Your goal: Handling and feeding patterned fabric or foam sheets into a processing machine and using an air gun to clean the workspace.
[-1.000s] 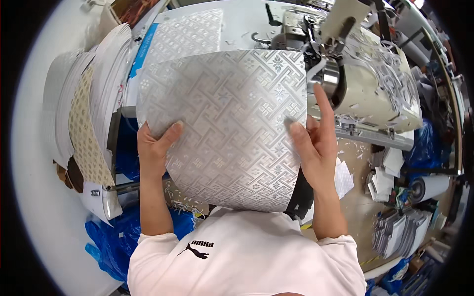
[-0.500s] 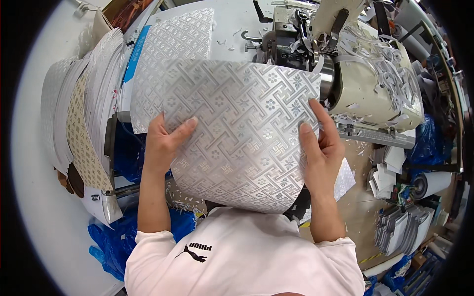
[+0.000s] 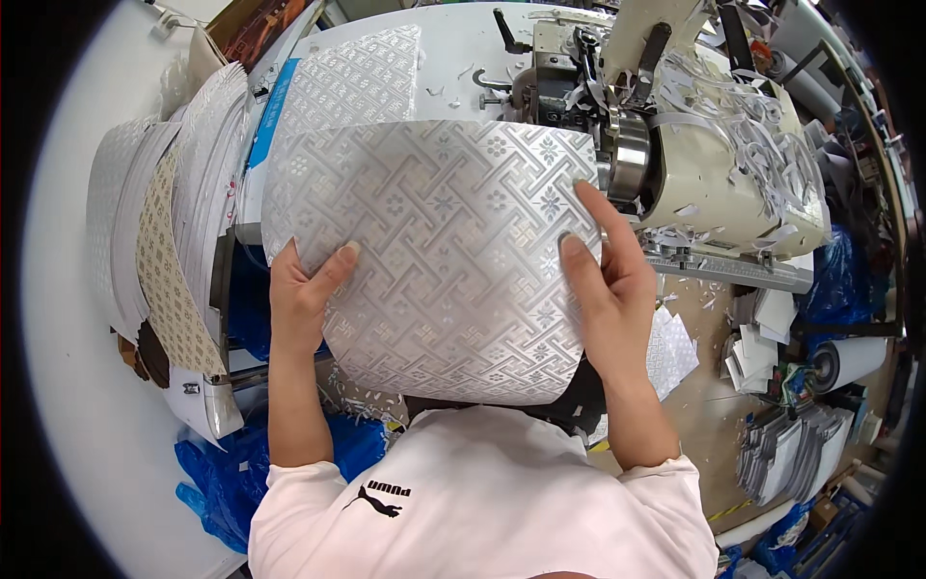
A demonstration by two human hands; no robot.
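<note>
A large silver-white sheet (image 3: 453, 261) with a raised lattice and flower pattern bends downward in front of me. My left hand (image 3: 307, 289) pinches its left edge, thumb on top and the fingers mostly hidden beneath. At the opposite edge my right hand (image 3: 617, 280) holds it with the thumb on top, the index finger stretched along the border near the far right corner. That far right corner lies close to the metal roller of a cream machine (image 3: 743, 164). Beyond the held sheet, more patterned sheets (image 3: 357, 82) rest on the white table (image 3: 458, 48).
To the left stand curved stacks of sheets (image 3: 207, 145), with a beige patterned strip (image 3: 169, 261) among them. Thin offcuts litter the machine and floor. Blue plastic bags (image 3: 227, 482) bunch at lower left. Cut pieces (image 3: 796, 449) and a roll (image 3: 849, 362) lie at right.
Both hands have shifted slightly left with the sheet, the right hand the most. The sheet's far right corner has moved away from the roller, uncovering more of the metal.
</note>
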